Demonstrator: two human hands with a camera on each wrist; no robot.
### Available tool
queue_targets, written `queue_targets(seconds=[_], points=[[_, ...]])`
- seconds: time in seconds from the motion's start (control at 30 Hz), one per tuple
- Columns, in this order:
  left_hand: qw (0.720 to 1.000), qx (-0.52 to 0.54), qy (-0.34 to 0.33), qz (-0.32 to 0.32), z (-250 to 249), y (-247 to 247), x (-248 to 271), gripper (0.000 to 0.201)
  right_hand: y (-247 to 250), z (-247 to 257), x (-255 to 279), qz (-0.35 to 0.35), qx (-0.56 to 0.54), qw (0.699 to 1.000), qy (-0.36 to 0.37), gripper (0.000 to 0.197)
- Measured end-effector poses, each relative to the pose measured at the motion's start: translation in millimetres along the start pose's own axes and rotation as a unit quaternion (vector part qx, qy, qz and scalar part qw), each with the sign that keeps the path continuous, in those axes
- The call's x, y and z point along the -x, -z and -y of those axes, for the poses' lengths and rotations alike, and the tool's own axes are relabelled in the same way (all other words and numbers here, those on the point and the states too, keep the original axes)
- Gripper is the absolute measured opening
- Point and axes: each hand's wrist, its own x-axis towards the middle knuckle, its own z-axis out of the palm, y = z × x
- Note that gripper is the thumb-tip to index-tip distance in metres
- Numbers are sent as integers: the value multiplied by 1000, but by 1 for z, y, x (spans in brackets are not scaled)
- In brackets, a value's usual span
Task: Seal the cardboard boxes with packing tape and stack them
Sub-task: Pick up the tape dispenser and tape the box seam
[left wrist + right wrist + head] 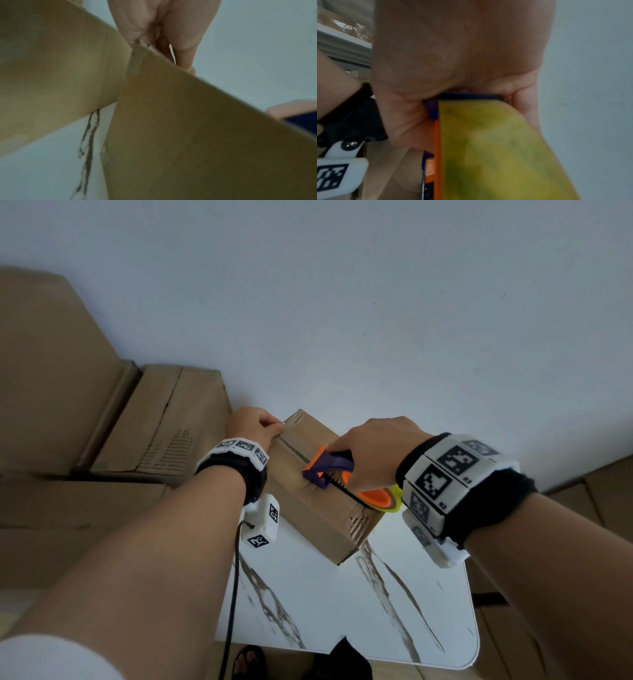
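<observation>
You are working on a small brown cardboard box (318, 494) that is sitting near the far left corner of the white marble-patterned table (346, 611), turned at an angle to the table's edges. Your left hand (255, 426) is gripping the box's far top corner, fingers curled over the edge there. Your right hand (376, 450) is wrapping around the purple handle of an orange and purple tape dispenser (337, 470) carrying a yellowish tape roll (496, 148), and the dispenser is pressing on the box's top along the centre seam, toward the near end. Larger cardboard boxes (102, 440) are standing beyond the table's left edge, against the pale wall (342, 302).
</observation>
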Motion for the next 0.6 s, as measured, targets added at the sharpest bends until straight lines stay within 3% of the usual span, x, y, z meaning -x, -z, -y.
queue_targets(seconds=[0.17, 0.37, 0.6], points=[[996, -72, -19, 52, 3, 0, 12, 35, -3, 2, -3, 1, -4, 1000, -8, 36], [999, 45, 2, 17, 6, -3, 13, 21, -6, 1, 0, -23, -64, 998, -13, 33], [998, 64, -6, 6, 10, -8, -3, 22, 2, -3, 8, -7, -158, 987, -32, 40]])
